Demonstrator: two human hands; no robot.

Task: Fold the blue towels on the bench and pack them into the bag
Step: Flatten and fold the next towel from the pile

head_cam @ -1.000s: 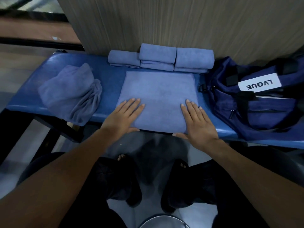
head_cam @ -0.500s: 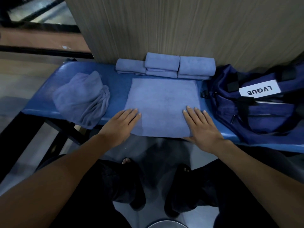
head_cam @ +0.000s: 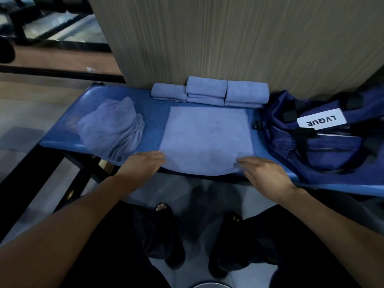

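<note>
Fingers (head_cam: 244,163) pinching flat towel's (head_cam: 205,138) near edge, bag (head_cam: 324,142) just beside

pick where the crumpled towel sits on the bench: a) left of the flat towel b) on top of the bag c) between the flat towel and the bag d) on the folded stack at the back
a: the crumpled towel lies in a heap at the left end of the bench, left of the flat towel, while the bag is at the right end.
</note>
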